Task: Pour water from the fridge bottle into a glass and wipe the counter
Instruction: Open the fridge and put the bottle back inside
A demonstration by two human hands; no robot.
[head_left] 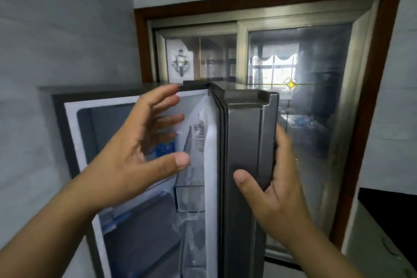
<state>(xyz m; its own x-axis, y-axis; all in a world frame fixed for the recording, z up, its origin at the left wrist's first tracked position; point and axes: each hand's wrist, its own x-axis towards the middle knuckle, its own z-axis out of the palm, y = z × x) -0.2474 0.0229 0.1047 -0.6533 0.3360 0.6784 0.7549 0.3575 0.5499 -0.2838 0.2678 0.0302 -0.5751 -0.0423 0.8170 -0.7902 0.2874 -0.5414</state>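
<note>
A pale wall (56, 29) and a brown-framed sliding glass door (304, 119) stand behind a grey metallic fridge (59, 119). Its white-lined cabinet is open and its fridge door (243, 142) is swung out edge-on at the cabinet's right edge, with clear plastic bins (189, 198) on its inner side. The right hand (277, 192) grips the door's outer edge, thumb flat on the near face and fingers curled round the far side. The left hand (135, 149) hovers spread wide before the upper compartment, holding nothing, with a blurred blue-labelled item (165, 148) behind its fingers; whether that is the bottle cannot be told.
</note>
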